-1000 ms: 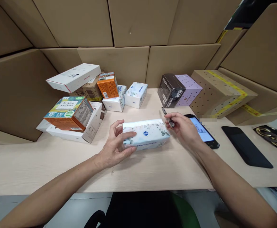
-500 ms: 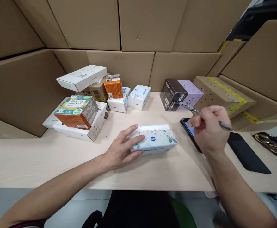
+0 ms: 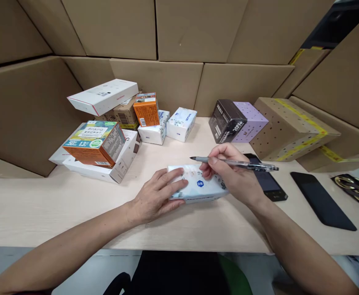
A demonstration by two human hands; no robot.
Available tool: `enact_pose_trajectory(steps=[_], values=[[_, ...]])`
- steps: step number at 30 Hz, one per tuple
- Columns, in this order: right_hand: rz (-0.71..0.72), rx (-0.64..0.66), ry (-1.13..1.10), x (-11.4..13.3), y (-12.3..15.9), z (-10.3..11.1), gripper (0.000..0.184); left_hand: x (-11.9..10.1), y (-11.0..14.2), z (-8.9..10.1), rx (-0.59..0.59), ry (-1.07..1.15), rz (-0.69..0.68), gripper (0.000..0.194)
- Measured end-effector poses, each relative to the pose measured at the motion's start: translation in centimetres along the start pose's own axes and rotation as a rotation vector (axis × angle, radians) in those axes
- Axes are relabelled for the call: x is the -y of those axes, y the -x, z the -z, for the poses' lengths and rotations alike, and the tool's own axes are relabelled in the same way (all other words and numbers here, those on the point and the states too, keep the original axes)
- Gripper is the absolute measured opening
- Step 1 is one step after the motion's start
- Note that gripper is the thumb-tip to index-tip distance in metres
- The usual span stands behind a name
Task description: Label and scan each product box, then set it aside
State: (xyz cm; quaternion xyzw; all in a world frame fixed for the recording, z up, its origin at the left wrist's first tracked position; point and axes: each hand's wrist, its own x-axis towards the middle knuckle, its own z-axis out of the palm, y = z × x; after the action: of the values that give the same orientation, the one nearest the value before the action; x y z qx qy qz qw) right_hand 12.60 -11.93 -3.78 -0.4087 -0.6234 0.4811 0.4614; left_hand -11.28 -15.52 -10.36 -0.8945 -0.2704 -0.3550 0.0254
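A white and pale-blue tissue pack (image 3: 194,191) with a leaf print lies flat on the table in front of me. My left hand (image 3: 155,196) grips its left end, fingers over the top and thumb along the near side. Between the thumb and fingers of my right hand (image 3: 233,172) is a pen (image 3: 249,165), held almost level with its dark tip pointing left above the pack. The right fingers are curled over the pack's right half; whether they touch it I cannot tell.
Stacked boxes stand at left, among them a Binking box (image 3: 95,141) and an orange box (image 3: 146,110). Behind are two more tissue packs (image 3: 182,123). A dark box (image 3: 227,121), lilac box (image 3: 250,121), spotted carton (image 3: 290,127), phone (image 3: 270,184) and black slab (image 3: 322,200) sit right. Cardboard walls surround the table.
My right hand has moved left, from above the phone to over the tissue pack, and the pen's tip has swung nearer to me. My left hand stays on the pack.
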Motion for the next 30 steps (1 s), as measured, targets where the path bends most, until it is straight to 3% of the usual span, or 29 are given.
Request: enact_pose_trajectory(steps=[5,10,15,30], values=[[-0.028,0.064,0.118,-0.08,0.25,0.5,0.016,-0.05,-0.01,0.11,0.013,-0.037,0.008,0.041],[-0.006,0.02,0.271,-0.08,0.28,0.41,0.014,-0.13,-0.06,0.13,0.017,-0.027,0.013,0.041],[0.026,-0.041,0.332,0.05,0.5,0.02,0.02,-0.17,-0.1,0.08,0.016,-0.011,0.022,0.04],[0.103,-0.007,0.466,0.35,0.49,-0.1,0.017,-0.18,0.01,-0.11,0.006,0.015,0.031,0.041]])
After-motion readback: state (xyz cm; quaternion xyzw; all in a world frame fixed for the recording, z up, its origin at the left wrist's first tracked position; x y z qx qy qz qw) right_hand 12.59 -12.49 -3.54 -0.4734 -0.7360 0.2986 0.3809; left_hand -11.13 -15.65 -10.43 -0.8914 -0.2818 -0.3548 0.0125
